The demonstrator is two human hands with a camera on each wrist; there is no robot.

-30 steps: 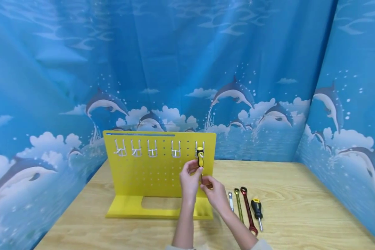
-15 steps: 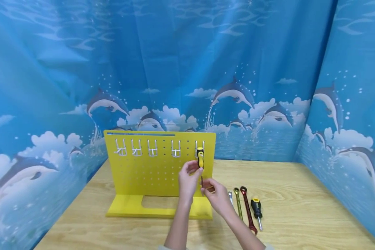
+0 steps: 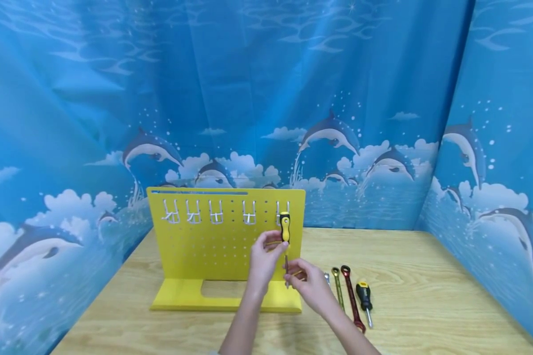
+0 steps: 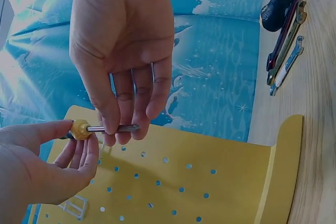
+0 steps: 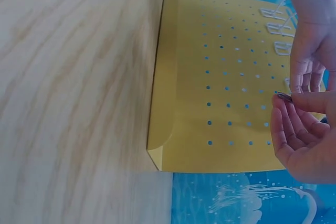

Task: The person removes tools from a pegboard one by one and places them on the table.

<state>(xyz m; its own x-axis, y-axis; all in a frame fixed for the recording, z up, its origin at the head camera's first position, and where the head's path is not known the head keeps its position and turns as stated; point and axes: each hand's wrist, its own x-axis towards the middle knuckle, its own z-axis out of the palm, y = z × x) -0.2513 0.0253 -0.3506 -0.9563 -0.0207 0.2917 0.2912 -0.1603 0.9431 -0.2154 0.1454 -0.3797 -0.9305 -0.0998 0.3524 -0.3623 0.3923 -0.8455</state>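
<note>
A screwdriver with a yellow and black handle (image 3: 285,230) stands upright, handle up, in front of the right end of a yellow pegboard (image 3: 222,249). My left hand (image 3: 262,261) pinches the lower end of that handle between thumb and fingers, as the left wrist view also shows. Lower down, the thumb and fingers of my right hand (image 3: 312,286) pinch the metal shaft (image 4: 97,128) close to its tip. Just behind the handle top is a white metal hook (image 3: 283,206), partly covered; whether handle and hook touch, I cannot tell.
Several more white hooks (image 3: 249,218) line the board's upper part. On the wooden table (image 3: 426,276) at right lie a silver wrench (image 4: 289,65), a green-gold wrench (image 3: 339,291), a red wrench (image 3: 352,296) and a black screwdriver (image 3: 364,296). Dolphin-print curtains (image 3: 248,98) hang behind.
My right hand has slid down toward the shaft's tip, leaving more of the shaft in sight. My left hand keeps its pinch on the screwdriver, which has barely moved.
</note>
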